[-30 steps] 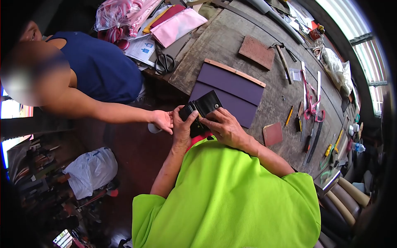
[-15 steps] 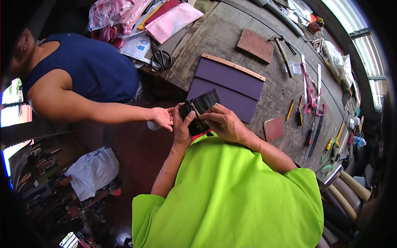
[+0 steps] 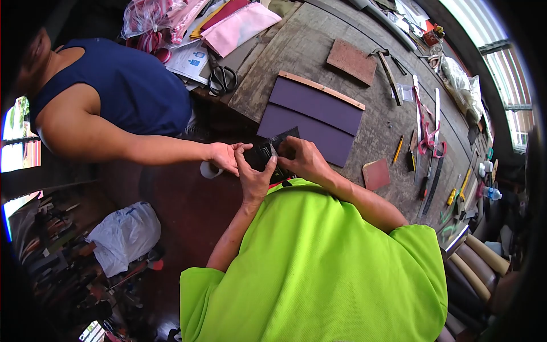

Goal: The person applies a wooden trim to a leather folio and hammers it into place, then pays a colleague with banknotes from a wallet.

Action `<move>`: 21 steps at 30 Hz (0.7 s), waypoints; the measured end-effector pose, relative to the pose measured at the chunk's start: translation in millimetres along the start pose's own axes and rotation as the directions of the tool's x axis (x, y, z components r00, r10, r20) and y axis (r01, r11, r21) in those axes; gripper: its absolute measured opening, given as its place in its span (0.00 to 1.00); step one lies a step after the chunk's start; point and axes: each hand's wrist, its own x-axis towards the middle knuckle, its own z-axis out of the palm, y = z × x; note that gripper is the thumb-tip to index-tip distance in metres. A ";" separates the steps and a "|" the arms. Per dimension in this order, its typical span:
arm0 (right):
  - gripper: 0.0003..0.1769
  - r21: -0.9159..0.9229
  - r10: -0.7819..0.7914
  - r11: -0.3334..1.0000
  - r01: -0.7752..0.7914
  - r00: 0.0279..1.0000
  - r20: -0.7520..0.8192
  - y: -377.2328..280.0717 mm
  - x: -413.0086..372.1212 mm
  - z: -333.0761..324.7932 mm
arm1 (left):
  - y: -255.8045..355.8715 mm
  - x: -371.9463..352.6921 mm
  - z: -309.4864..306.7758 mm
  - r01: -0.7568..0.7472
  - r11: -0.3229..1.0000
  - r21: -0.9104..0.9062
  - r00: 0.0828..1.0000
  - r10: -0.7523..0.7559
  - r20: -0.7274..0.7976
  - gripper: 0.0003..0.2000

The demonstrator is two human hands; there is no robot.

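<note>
A black wallet (image 3: 261,155) is held up in front of the bright green shirt. My left hand (image 3: 254,181) grips its left side, with the thumb and a finger on its edges. My right hand (image 3: 306,163) is closed at the wallet's right side, its fingertips bent in against the wallet and partly hidden. Something small and pale shows between the hands at the wallet. Close to my left fingers, another person's open hand (image 3: 224,157) reaches in palm up from the left. Behind the wallet, a purple panel (image 3: 319,117) with a tan strip along its far edge lies on the table.
On the wooden table (image 3: 250,91) lie black scissors (image 3: 222,78), a brown slab (image 3: 351,61), a hammer (image 3: 391,77), a small reddish square (image 3: 376,175), a yellow pencil (image 3: 398,149) and several cutters and rulers. A white roll (image 3: 211,170) shows below the other person's hand.
The wallet's raised right flap has come down and in, and the wallet looks more folded. My left fingers have shifted to its edges. The other person's hand stays about where it was.
</note>
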 end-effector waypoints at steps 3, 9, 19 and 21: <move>0.14 0.010 0.050 0.999 -0.051 0.996 0.080 1.0 1.8 4.1 | 12.4 -4.8 -2.1 0.000 0.999 -0.042 1.000 -0.001 -0.028 0.32; 0.11 -0.062 -0.054 0.996 0.058 0.996 0.067 -2.4 7.6 24.7 | 1.2 -8.6 -16.4 0.038 0.990 -0.135 0.996 -0.049 -0.081 0.30; 0.07 -0.175 -0.102 0.978 0.118 0.990 0.095 -24.9 14.1 53.9 | -11.9 -13.9 -44.2 0.069 0.946 -0.316 0.968 -0.140 -0.206 0.30; 0.08 -0.191 -0.142 0.969 0.155 0.986 0.082 -17.0 16.1 62.7 | -10.7 -15.9 -47.4 0.073 0.962 -0.264 0.961 -0.139 -0.239 0.30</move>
